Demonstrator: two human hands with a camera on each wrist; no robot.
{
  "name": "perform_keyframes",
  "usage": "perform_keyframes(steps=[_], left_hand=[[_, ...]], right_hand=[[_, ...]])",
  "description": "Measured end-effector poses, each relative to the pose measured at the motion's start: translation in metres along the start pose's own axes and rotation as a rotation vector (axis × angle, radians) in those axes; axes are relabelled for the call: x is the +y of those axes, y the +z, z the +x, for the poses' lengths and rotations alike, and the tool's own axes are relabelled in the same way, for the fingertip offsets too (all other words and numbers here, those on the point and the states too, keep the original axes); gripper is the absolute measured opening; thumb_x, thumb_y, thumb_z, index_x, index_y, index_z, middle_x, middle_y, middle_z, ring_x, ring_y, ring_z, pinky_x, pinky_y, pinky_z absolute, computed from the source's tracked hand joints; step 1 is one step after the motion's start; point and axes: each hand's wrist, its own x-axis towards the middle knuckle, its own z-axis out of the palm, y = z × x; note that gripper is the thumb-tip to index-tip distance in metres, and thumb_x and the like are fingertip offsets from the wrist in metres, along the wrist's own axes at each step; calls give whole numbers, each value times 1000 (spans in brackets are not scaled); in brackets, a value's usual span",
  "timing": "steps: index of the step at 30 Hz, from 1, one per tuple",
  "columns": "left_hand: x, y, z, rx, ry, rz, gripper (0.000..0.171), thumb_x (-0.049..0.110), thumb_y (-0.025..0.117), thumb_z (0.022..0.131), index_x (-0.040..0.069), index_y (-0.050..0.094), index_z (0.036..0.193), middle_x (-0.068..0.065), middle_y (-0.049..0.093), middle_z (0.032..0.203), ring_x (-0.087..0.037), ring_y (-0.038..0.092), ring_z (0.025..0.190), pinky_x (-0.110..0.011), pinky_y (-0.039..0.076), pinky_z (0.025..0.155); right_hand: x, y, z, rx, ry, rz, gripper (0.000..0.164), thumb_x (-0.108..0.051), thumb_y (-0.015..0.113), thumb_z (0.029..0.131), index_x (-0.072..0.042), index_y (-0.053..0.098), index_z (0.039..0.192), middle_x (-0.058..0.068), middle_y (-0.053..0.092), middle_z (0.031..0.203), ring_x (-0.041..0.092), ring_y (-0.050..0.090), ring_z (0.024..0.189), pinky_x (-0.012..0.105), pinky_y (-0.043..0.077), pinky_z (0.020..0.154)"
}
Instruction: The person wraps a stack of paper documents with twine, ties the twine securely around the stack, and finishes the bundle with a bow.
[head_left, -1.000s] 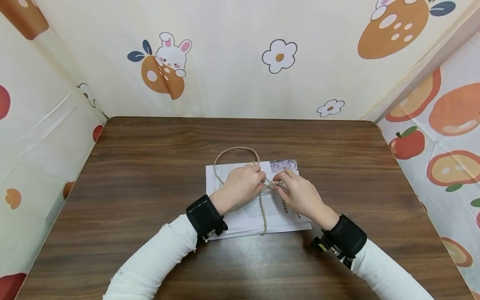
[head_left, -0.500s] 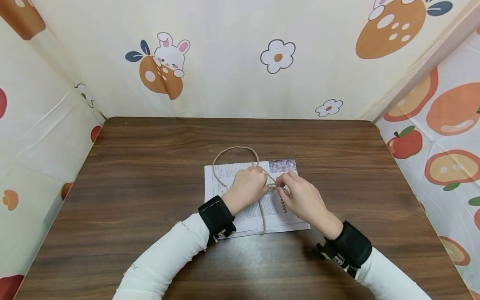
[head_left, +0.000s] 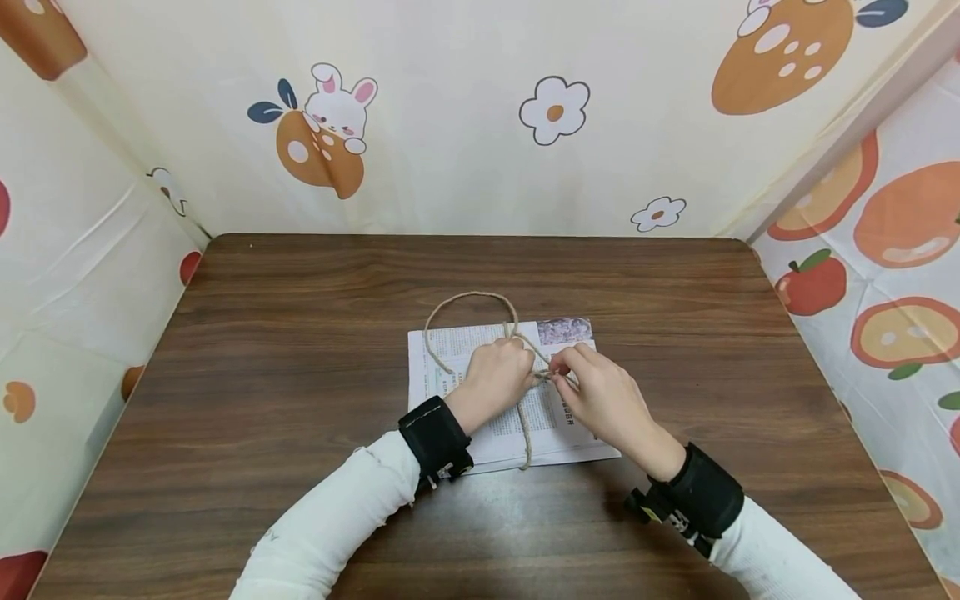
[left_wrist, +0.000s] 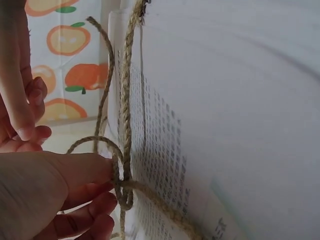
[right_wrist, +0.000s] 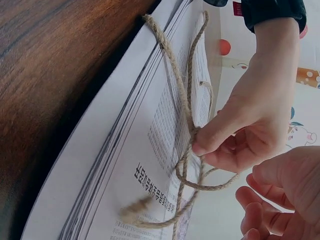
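Note:
A stack of printed paper sheets, like newspapers (head_left: 547, 446), lies on the table with brown twine (head_left: 524, 429) wrapped across it. In the left wrist view, the twine crosses in a loose knot (left_wrist: 122, 187). My left hand (head_left: 495, 372) pinches the twine at this crossing between thumb and fingers. Close on its right, my right hand (head_left: 603, 392) has bent fingers, with thumb and forefinger apart in the right wrist view. A small twine loop (right_wrist: 215, 187) reaches toward those fingertips. The left hand covers part of the crossing in the head view.
A larger loop of twine (head_left: 471, 294) arcs past the stack's far edge. One frayed twine end (right_wrist: 137, 209) sticks out toward the right wrist camera. The brown wooden table (head_left: 315, 317) meets a printed cloth wall (head_left: 450, 125) at the back.
My left hand has shifted slightly right and now grips closer to the right hand. The right forearm has moved a little, its fingers staying near the crossing. The stack stays put.

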Motion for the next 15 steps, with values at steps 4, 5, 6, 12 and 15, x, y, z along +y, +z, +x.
perform_keyframes(steps=[4,5,6,12,15], left_hand=[[1,-2,-4,54,42,15,13,25,67,79,14,68,85,-1,63,81,-14,60,70,-28,47,50],[2,-3,-5,73,58,25,14,25,67,79,13,68,87,-1,64,82,-14,60,72,-27,47,50],[2,-3,-5,94,72,34,15,25,67,79,13,68,89,-1,64,83,-14,61,73,-27,48,51],[2,-6,-9,206,133,69,15,23,65,80,14,67,91,-1,64,86,-12,60,75,-25,48,53],[2,-7,-10,247,153,71,13,20,64,79,13,66,91,-1,62,84,-12,58,72,-24,46,52]], right_hand=[[1,0,0,-3,7,2,11,-10,68,78,-13,62,87,0,57,78,6,42,54,23,35,46],[1,0,0,-2,9,0,11,-10,67,78,-13,62,87,-1,57,78,6,42,54,23,35,46],[2,0,0,-1,13,1,11,-10,67,79,-13,62,87,-1,57,79,6,42,54,23,35,46],[5,-1,-1,2,29,6,10,-10,67,79,-12,62,88,-2,57,79,5,40,53,22,33,45],[5,-1,-2,-1,35,11,10,-10,67,79,-12,62,88,-2,58,80,5,39,52,22,33,45]])
